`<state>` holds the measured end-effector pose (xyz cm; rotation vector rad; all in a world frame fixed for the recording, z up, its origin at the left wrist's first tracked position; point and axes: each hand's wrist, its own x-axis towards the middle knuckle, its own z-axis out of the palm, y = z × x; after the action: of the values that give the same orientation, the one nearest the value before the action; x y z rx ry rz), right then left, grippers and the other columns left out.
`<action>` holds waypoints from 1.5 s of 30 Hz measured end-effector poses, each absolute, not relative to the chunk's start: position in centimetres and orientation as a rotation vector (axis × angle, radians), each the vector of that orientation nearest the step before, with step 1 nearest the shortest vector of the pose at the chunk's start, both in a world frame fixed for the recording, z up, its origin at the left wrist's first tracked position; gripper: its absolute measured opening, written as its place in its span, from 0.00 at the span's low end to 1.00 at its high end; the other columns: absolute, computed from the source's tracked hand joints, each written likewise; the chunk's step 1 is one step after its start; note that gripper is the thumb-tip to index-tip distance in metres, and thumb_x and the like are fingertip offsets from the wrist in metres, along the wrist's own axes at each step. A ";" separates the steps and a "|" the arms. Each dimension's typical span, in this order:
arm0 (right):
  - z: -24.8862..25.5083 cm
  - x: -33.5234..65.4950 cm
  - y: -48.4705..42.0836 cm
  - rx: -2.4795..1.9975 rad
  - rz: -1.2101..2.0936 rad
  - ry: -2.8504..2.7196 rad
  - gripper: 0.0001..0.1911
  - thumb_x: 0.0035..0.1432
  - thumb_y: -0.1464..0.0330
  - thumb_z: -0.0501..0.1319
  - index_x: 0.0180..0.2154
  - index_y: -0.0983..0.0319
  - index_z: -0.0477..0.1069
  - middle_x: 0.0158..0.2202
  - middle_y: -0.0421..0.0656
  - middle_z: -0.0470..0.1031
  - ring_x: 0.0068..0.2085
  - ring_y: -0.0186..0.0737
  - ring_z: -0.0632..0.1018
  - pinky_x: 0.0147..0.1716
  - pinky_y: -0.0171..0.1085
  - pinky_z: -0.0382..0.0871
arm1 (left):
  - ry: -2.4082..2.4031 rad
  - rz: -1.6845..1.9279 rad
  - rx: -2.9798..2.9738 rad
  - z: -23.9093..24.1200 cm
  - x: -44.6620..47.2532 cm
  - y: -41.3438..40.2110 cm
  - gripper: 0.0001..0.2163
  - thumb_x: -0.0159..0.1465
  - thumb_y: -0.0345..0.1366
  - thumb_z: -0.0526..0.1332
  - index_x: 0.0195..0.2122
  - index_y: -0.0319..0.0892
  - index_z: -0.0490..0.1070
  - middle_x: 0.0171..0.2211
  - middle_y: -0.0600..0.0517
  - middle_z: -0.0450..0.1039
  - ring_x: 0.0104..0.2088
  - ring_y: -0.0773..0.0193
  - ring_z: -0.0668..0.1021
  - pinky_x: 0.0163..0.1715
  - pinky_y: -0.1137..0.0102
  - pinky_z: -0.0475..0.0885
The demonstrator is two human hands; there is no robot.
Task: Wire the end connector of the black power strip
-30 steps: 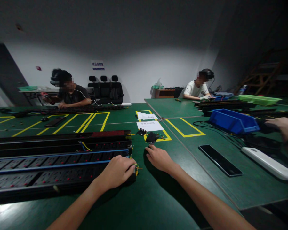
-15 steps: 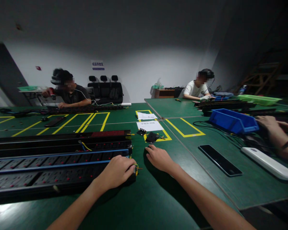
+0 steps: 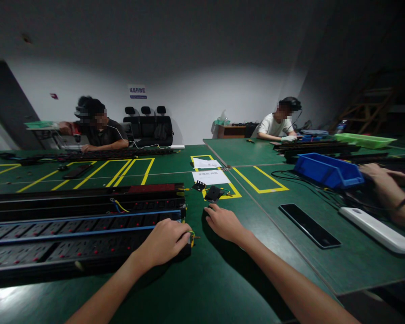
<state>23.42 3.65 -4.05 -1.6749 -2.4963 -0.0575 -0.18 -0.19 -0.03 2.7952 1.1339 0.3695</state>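
My left hand (image 3: pixel 165 242) is curled over the right end of the nearest long black power strip (image 3: pixel 70 249), gripping it where yellow wires stick out. Beside it my right hand (image 3: pixel 223 222) rests on the green table (image 3: pixel 209 279), knuckles up and fingers bent down to the surface, with nothing visible in it. More black power strips (image 3: pixel 84 198) lie side by side behind the first, with blue and yellow wires on them. Small black parts (image 3: pixel 213 193) lie just beyond my right hand.
A black phone (image 3: pixel 309 225) and a white strip (image 3: pixel 378 230) lie to the right. Another person's hands (image 3: pixel 383 180) reach beside a blue bin (image 3: pixel 327 170). Two people sit at the far tables. White paper sheets (image 3: pixel 209 177) lie on yellow floor-tape markings.
My hands have stayed still. The other person's hand at the right has drawn in toward the blue bin, and the seated person at far left has raised a red tool.
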 end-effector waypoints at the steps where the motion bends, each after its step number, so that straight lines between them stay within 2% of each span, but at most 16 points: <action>1: -4.0 23.4 3.6 -1.679 -0.053 -2.497 0.21 0.69 0.65 0.48 0.58 0.61 0.67 0.58 0.52 0.70 0.46 0.48 0.80 0.41 0.41 0.71 | 1.133 0.369 2.797 -0.1 -0.2 -0.2 0.10 0.71 0.36 0.53 0.42 0.46 0.75 0.38 0.54 0.79 0.38 0.60 0.78 0.39 0.67 0.64; 45: -3.8 23.3 3.6 -1.705 -0.013 -2.505 0.20 0.69 0.66 0.47 0.58 0.61 0.67 0.58 0.53 0.69 0.47 0.49 0.79 0.42 0.42 0.72 | 1.120 0.381 2.804 0.1 -0.2 -0.2 0.11 0.72 0.37 0.52 0.41 0.45 0.75 0.37 0.53 0.79 0.38 0.61 0.78 0.38 0.67 0.65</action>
<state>23.25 3.61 -3.82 -1.7050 -2.5050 -0.0132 -0.19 -0.21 0.06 2.8039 1.1200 0.3812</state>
